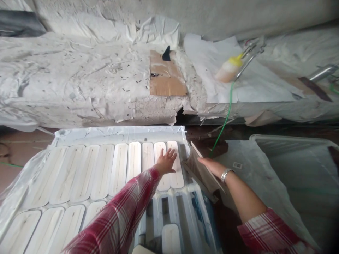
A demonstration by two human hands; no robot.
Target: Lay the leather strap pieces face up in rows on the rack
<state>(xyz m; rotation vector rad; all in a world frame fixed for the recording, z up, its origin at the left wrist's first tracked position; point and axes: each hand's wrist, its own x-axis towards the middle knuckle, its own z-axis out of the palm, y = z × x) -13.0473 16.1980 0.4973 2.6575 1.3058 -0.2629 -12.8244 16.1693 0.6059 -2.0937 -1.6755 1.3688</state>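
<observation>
My left hand (pixel 167 160), fingers spread, is over the right end of a row of long white rounded panels; whether it touches them I cannot tell. Each panel, like this one (pixel 134 160), has a thin dark line along its middle. They lie side by side on a plastic-wrapped slatted rack (pixel 119 138). My right hand (pixel 213 166), with a metal watch on the wrist, grips a thin pale board (pixel 201 160) tilted on edge beside the rack. Its fingers are partly hidden behind the board.
Beyond the rack runs a ledge covered in stained sheeting (pixel 100 81), with a cardboard piece (pixel 168 79) on it. A spray gun with a yellow-capped bottle (pixel 230 67) trails a green hose (pixel 226 121). To the right stands a pale plastic crate (pixel 296 141).
</observation>
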